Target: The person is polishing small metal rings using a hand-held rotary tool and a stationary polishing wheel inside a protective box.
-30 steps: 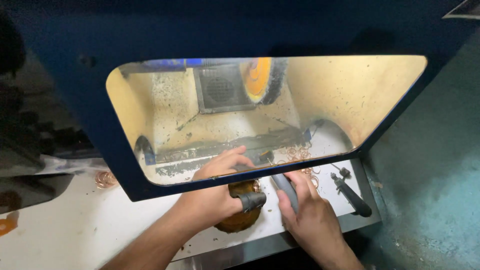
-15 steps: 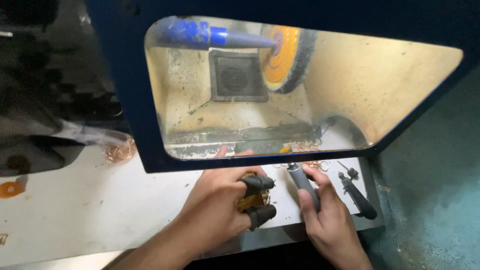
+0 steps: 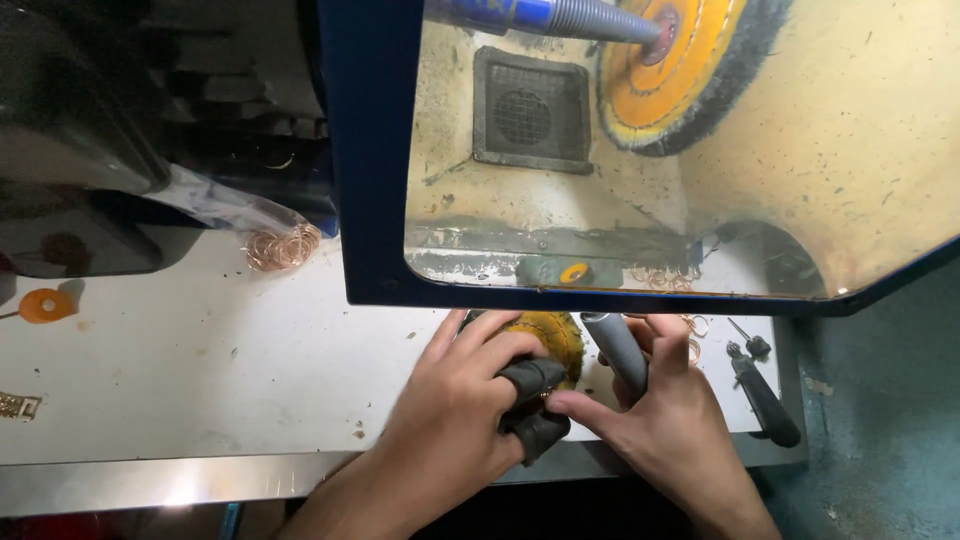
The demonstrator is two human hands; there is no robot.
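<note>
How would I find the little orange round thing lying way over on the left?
Start at the big blue hood and slide left across the white table, past the coil of copper rings, to the edge. The orange disc lies there alone, flat and bright orange, unlike the thin wire rings.

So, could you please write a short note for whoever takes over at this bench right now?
Left hand: dark finger guards on two fingers, resting on the yellow buffing wheel on the white bench.
Right hand: grip around a grey mandrel, fingertip meeting the left hand's guards.
Nearby: black-handled tool to the right, small rings beside it, copper-coloured rings at the left, spinning-type brush wheel inside the blue hood.
Done: nothing visibly finished.
Left: cannot tell from here.
</note>
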